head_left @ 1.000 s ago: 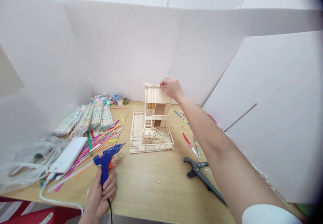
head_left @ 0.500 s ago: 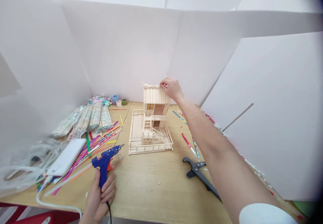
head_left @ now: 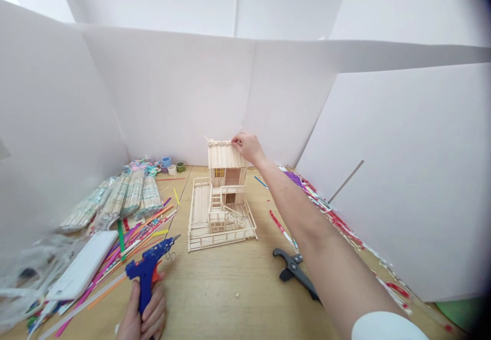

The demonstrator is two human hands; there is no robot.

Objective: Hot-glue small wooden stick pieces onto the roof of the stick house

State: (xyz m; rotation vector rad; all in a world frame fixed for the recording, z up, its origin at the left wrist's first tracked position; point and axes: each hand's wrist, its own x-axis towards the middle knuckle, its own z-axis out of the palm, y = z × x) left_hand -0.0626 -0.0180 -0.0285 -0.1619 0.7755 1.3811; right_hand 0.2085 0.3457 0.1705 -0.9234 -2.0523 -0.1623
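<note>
A small house built of thin wooden sticks point(head_left: 224, 217) stands mid-table, with a sloped roof, a railed deck and a little staircase. My right hand point(head_left: 249, 148) reaches to the right end of its roof ridge, fingertips pinched together there. Whatever sits between those fingertips is too small to make out. Short stick pieces line the ridge to their left. Wrapped round the handle of a blue glue gun point(head_left: 146, 273), my left hand point(head_left: 143, 312) holds it at the front left, nozzle pointing up and to the right, apart from the house.
Bagged stick bundles point(head_left: 132, 194), tape rolls point(head_left: 180, 166) and colourful strips point(head_left: 134, 243) lie left, near a white box-like device point(head_left: 84, 266) and plastic bags point(head_left: 23, 278). Dark-handled cutters point(head_left: 295, 271) rest under my right forearm. White panels point(head_left: 184, 89) enclose the table.
The view has tilted and shifted, so the house sits lower and further left in the picture. My right hand stays at the roof ridge, and my left still holds the glue gun.
</note>
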